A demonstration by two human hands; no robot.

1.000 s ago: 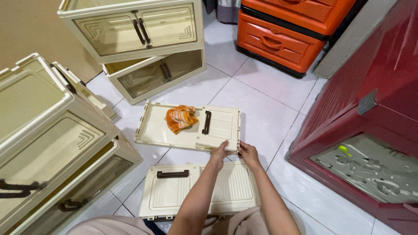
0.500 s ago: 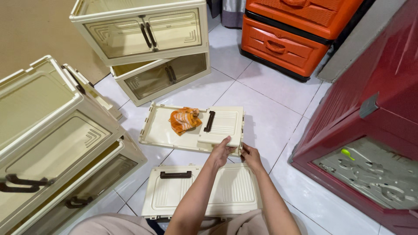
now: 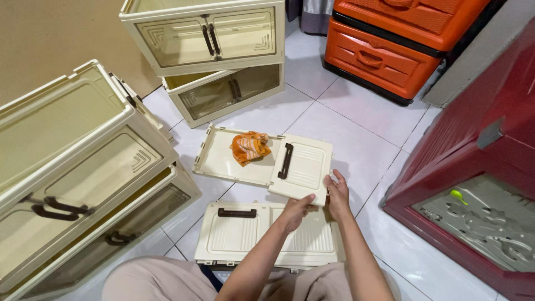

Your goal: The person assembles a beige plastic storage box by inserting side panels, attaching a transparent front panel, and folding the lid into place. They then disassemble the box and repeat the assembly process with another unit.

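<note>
A cream plastic panel [image 3: 304, 167] with a dark brown handle [image 3: 286, 160] lies on the tiled floor, its near right corner raised. My left hand [image 3: 296, 207] grips its near edge from below. My right hand [image 3: 336, 191] holds the same corner on the right side. The panel is joined to a flat cream tray part [image 3: 223, 161], on which an orange crumpled cloth [image 3: 249, 147] rests. A second cream panel [image 3: 267, 234] with a brown handle lies flat just in front of my knees, under my forearms.
Stacked cream storage boxes [image 3: 83, 173] stand at the left. Two more cream boxes [image 3: 212, 44] with double doors are stacked at the back. Orange drawers [image 3: 390, 50] sit at the back right. A dark red plastic cabinet [image 3: 490, 167] stands on the right.
The view has moved closer. Both hands have closed on the panel's near right corner, and that side now sits a little higher off the floor.
</note>
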